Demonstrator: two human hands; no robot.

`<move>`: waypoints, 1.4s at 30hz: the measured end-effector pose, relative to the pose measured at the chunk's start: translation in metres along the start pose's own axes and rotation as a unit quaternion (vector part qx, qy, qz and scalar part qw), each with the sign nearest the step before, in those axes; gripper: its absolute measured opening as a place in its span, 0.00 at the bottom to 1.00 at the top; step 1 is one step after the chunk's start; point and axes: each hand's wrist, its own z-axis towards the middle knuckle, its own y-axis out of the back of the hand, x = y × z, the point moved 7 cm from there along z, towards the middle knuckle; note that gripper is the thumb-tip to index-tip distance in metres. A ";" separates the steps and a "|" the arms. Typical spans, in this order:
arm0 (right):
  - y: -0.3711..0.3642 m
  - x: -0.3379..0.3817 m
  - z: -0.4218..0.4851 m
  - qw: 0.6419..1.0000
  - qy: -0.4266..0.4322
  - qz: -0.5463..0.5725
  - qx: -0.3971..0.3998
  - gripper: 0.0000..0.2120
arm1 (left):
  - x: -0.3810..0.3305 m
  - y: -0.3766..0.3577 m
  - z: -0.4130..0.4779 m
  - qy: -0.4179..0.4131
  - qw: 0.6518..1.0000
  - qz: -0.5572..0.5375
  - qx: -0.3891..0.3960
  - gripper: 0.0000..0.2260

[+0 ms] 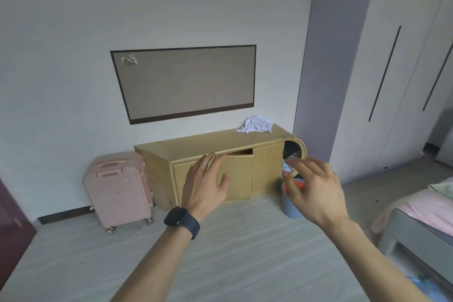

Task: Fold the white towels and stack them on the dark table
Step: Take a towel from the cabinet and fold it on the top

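A crumpled heap of white towels lies on the right end of a low wooden cabinet against the far wall. My left hand, with a ring and a dark watch on the wrist, is held out in front of the cabinet, fingers spread, holding nothing. My right hand is raised beside it, fingers apart and empty. Both hands are well short of the towels. No dark table is in view.
A pink suitcase stands left of the cabinet. A blue bin with rubbish sits at the cabinet's right end. One cabinet door hangs ajar. A tall wardrobe fills the right side, a bed the lower right.
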 end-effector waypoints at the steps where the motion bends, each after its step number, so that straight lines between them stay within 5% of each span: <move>1: -0.014 -0.010 0.015 1.000 -0.008 -0.002 -0.003 0.18 | 0.007 -0.012 0.022 0.001 1.000 -0.001 0.003 0.22; 14: -0.228 -0.171 0.216 0.998 -0.042 0.015 0.040 0.19 | 0.071 -0.215 0.285 0.009 0.999 0.003 0.044 0.24; 29: -0.519 -0.294 0.412 0.980 -0.077 0.115 0.142 0.15 | 0.215 -0.404 0.530 0.118 0.991 -0.008 0.056 0.23; 42: -0.768 -0.358 0.529 0.944 -0.135 0.084 0.289 0.16 | 0.336 -0.589 0.709 0.178 0.962 0.003 0.206 0.23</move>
